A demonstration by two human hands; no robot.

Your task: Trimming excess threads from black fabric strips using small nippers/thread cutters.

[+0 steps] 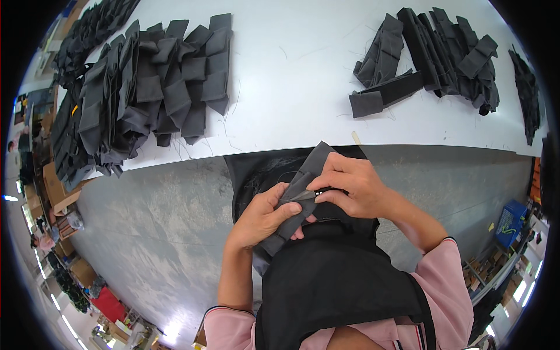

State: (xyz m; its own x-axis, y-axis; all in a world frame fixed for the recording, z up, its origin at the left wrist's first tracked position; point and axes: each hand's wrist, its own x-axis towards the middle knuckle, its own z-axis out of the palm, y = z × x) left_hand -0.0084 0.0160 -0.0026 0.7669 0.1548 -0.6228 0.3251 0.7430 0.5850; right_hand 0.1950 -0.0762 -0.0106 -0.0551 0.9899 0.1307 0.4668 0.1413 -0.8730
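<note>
My left hand [267, 214] is closed around a folded dark grey fabric strip [315, 160], thumb on top and fingertips showing beneath. The strip slants over my lap, its upper end near the table edge. Between the thumb and fingers of my right hand [354, 185] is a small cutting tool with a black handle [328, 190] and a pointed metal blade [302, 196]. That blade lies against the strip, close to my left thumb. Whether it has one blade or two, I cannot tell.
A white table [286, 87] stands ahead, with loose threads on it. Dark fabric strips [157, 81] are heaped at its left, and more strips [449, 58] lie at its right. A blue crate [512, 221] is on the far right; cardboard boxes [61, 186] stand at the left.
</note>
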